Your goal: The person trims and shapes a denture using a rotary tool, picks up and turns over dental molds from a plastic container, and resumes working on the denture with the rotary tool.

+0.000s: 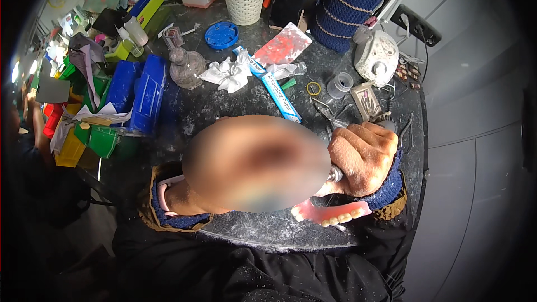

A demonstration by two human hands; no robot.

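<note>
My right hand (363, 156) is closed around a metal rotary handpiece (335, 173), whose ribbed end shows beside the thumb side of the fist. A blurred oval covers most of my left hand (224, 159); its fingers and anything in them are hidden. Only its wrist, with a pink band (163, 196), comes out sharp. Just below my right hand, near the front edge of the bench, lies a pink denture (331, 211) with a row of cream teeth. Whether either hand touches it cannot be made out.
The dusty dark bench (251, 235) holds blue bins (146, 98) at left, a glass burner (187, 69), crumpled tissue (228, 74), and a blue-and-white paper packet (281, 96). Farther right stand a white control unit (376, 59), a small clear cup (339, 85) and a box of burs (366, 100).
</note>
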